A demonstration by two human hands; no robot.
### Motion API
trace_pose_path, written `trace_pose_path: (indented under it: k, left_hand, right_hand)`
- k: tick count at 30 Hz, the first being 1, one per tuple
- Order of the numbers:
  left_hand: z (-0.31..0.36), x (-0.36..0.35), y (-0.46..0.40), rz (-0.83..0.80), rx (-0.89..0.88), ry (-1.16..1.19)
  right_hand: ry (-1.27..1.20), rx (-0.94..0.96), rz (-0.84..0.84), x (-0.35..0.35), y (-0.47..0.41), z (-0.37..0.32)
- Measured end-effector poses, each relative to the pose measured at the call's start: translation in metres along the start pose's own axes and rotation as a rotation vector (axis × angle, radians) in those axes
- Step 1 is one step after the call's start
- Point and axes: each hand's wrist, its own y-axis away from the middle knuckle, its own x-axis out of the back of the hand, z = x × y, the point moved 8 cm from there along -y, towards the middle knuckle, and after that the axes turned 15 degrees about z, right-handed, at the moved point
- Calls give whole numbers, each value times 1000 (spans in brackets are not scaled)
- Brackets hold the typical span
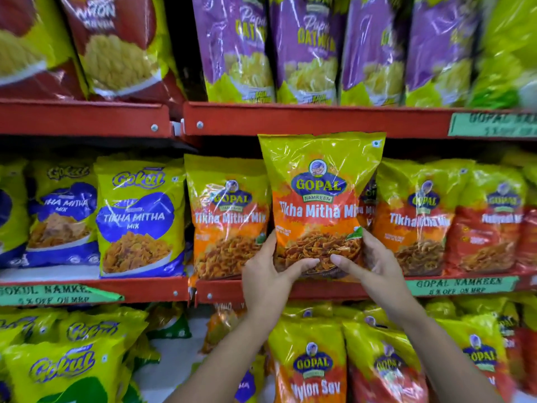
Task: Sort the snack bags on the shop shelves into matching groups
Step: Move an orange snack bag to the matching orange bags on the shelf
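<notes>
Red metal shelves [319, 119] fill the view in three tiers, each packed with upright snack bags. On the top tier a row of purple bags [308, 48] stands to the right of red-and-yellow bags [116, 45]; their print is blurred, so I can only partly read it. On the middle tier, blue-and-yellow Gokul Tikha Mitha Mix bags [136, 216] stand at the left, orange Gopal Tikha Mitha Mix bags [229, 219] sit in the centre and right, and a redder Gopal bag [491, 222] stands further right. The bottom tier holds Gokul bags [64, 362] on the left and a Gopal Nylon Sev bag [311, 370] on the right. Green price labels [462, 286] are stuck to the shelf edges.

In front of the middle tier, one Gopal Tikha Mitha Mix bag [319, 199] is held upright, overlapping the matching orange bags behind it. The left hand [270, 274] grips its lower left corner and the right hand [374, 266] its lower right corner, fingers [305, 264] of both closed around the bag's bottom edge.
</notes>
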Motion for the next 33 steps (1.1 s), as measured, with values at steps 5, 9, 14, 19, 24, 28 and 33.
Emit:
trace_pose_path:
  k: [5,9,14,19,24,28,33]
  left_hand:
    - [-17,-36,-3,-94,17,-2]
    - [-38,-50,1,-104,43,17]
    - [-48,-58,1,-104,19,-109]
    - [-54,-62,13,-199,-19,-118]
    - [-59,-37,53,-276,-295,-185]
    - [-118,-6,108,-388,-419,-368]
    - [-221,51,165,-517,-176,-585]
  right_hand:
    - [109,14,-17,7,-19,30]
    - [151,-11,-5,5,-24,49]
    - [183,-86,-14,-3,-19,74]
    - [285,-58,89,-9,-3,64]
    - [470,46,274,-39,66,70]
    - [597,108,115,-89,137,99]
    - [605,-10,-140,-143,219,152]
